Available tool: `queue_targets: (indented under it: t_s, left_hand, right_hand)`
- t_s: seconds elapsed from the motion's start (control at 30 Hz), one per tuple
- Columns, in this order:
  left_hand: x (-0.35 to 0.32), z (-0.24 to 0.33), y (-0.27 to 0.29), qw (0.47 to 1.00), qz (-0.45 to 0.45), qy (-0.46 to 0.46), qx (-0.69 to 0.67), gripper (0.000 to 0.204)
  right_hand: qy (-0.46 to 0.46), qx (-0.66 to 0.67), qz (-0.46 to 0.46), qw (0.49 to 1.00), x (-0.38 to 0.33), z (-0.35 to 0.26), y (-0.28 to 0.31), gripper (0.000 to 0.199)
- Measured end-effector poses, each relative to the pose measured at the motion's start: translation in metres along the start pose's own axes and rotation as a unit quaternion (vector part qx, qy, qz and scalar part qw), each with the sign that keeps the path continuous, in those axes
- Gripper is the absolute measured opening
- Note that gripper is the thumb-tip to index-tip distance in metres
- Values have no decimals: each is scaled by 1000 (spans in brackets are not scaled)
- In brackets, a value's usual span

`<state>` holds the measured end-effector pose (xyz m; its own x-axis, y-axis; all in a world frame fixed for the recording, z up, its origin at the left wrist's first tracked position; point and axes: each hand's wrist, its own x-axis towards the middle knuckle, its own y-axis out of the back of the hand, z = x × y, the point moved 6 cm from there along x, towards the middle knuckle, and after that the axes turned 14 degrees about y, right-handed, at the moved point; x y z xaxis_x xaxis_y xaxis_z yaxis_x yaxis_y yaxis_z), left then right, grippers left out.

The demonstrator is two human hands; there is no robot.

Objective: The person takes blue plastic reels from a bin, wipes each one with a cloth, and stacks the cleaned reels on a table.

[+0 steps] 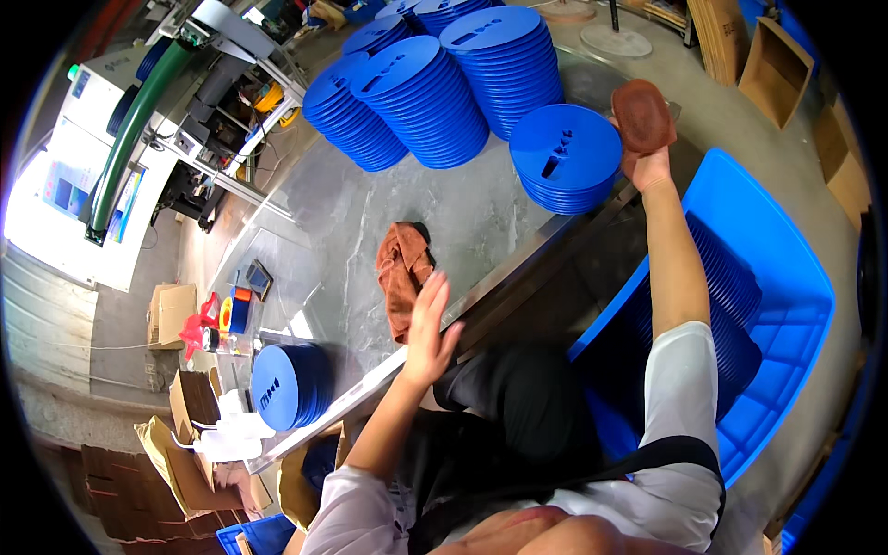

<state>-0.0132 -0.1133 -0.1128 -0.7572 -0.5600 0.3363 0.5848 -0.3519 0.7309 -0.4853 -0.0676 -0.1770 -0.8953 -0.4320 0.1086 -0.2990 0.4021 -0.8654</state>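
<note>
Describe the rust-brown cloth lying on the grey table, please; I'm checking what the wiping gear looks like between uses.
The rust-brown cloth is a soft, towel-like fabric rag, crumpled into a long, folded heap rather than spread flat. It lies on the grey stone-look table, near the table's metal-edged front rim and apart from the stacks of blue discs. The open left hand hovers just beside its lower end; whether the fingers touch it cannot be told. Nothing rests on it.
</note>
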Motion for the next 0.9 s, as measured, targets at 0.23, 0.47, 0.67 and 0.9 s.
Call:
queue_targets:
  t_s: [0.23, 0.47, 0.67, 0.9]
  left_hand:
    - [100, -42, -72, 875, -43, 282, -392, 75]
    - [85, -103, -37, 773, 79, 325, -539, 68]
    - [82, -129, -9, 712, 119, 337, -604, 64]
    - [82, -115, -18, 646, 210, 535, -502, 40]
  right_hand:
    - [-205, 36, -162, 965, -55, 50, -31, 58]
    - [-245, 25, -32, 969, -151, 108, -70, 58]
    - [-91, -45, -104, 989, -165, 112, -120, 53]
    - [-148, -102, -124, 976, -184, 123, -146, 65]
